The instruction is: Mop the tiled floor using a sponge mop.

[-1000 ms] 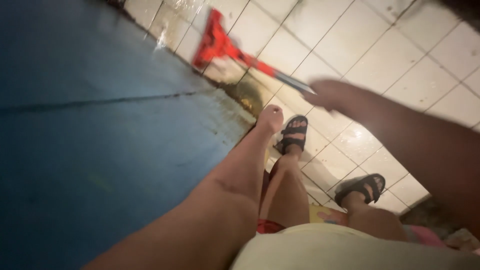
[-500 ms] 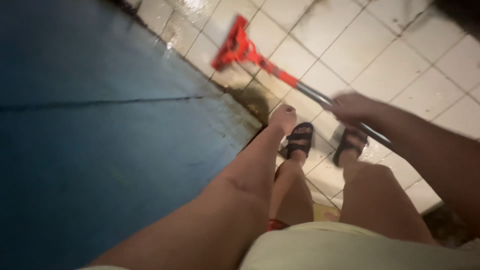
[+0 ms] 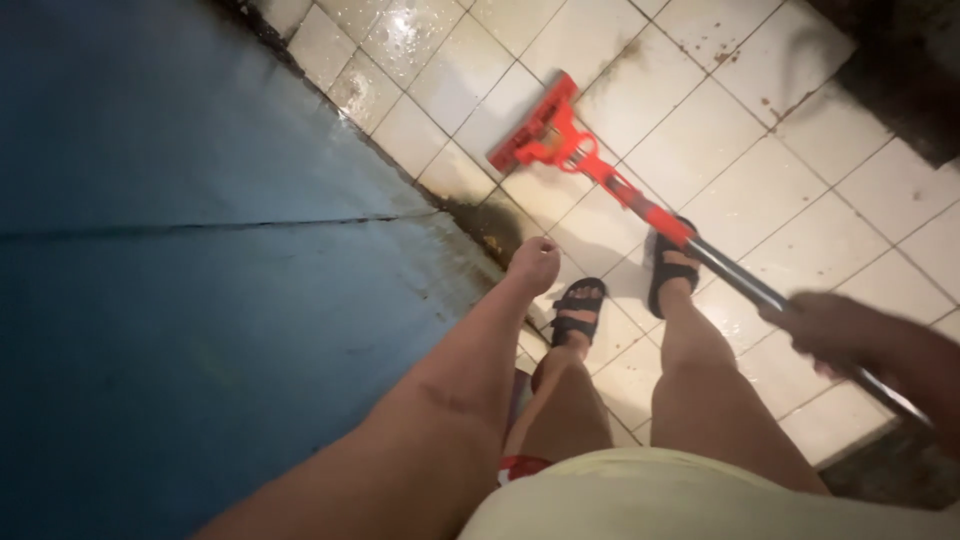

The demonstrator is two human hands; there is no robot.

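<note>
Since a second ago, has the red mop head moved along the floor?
Yes. The red mop head has slid away from the blue wall onto open white tiles, drawn back by the right hand on the handle.

Wet, stained white tile floor [image 3: 760, 130]; blue wall [image 3: 180, 300] at left; dim light.

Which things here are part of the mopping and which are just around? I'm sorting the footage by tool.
In use:
mop, red head on the wet floor tiles
right hand, gripping the mop's handle

Just around:
blue wall
black sandals
left hand, closed, holding nothing visible
</note>
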